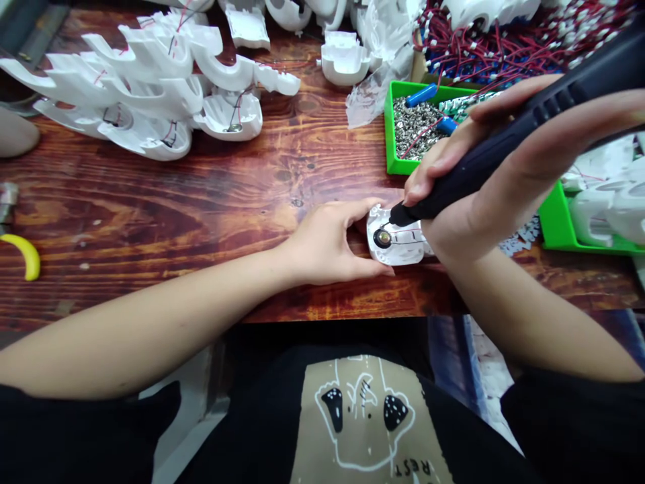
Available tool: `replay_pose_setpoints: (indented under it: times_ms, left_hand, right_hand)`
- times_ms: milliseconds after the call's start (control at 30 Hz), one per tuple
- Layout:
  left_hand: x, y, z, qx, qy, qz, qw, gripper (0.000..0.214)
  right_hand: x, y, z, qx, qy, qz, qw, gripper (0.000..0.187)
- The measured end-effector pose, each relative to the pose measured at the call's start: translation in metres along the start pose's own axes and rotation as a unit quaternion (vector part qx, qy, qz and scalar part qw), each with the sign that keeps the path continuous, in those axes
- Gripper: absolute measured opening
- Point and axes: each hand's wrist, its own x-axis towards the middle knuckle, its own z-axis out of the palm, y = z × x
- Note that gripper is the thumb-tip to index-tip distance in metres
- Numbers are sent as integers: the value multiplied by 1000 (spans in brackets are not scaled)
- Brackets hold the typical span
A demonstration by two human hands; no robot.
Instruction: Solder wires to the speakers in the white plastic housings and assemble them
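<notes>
A white plastic shell [403, 251] lies on the wooden table near its front edge, with a round black part [382, 237] and thin wires inside it. My left hand [330, 242] grips the shell from the left, thumb and fingers on opposite sides. My right hand [468, 175] is wrapped round a black electric screwdriver [468, 158], tilted down to the left. Its tip reaches into the shell beside the round part. The screwdriver and right hand hide part of the shell's right end.
A green tray [389, 134] of small screws and blue cylinders stands beyond my right hand. Another green tray [554, 218] holds white parts at right. White shells [166, 101] are heaped at the back left. Red wires [494, 47] pile up back right; a yellow handle [27, 259] lies far left.
</notes>
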Motion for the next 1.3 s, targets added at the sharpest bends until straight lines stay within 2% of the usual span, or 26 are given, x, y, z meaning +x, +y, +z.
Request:
replay_pose_setpoints:
  times_ms: [100,300,500,733,900,1033,1133,1233,1300]
  left_hand:
    - [0,1,0,-13,-10,-13,1000,71]
    - [2,2,-1,-32,-15,-22,999,63]
    - [2,2,1,-44,-32,-21,998,61]
    - [3,1,0,-28,-15,1,1000,55]
    - [3,4,-2,5,-20,-10,1000,63]
    - [4,7,-3,36,-24,-14,999,62]
    - [3,7,-4,35,-21,-20,999,67]
    - [2,6,-3,12,-22,-41,999,77]
    - [0,4,-3,13,-18,-47,999,81]
  right_hand:
    - [0,8,-4,13,51,-72,996,44]
    - [-1,7,-11,-18,25,-57,998,42]
    - [-2,6,-7,22,41,-66,997,39]
    - [-2,12,-17,34,-8,-68,997,43]
    - [2,18,-18,56,-3,-66,996,40]
    - [2,20,-18,89,-72,-84,990,33]
    - [6,3,-21,76,-112,-49,990,30]
    - [22,-33,-33,48,-85,24,995,38]
    - [37,-58,-45,46,-61,36,996,39]
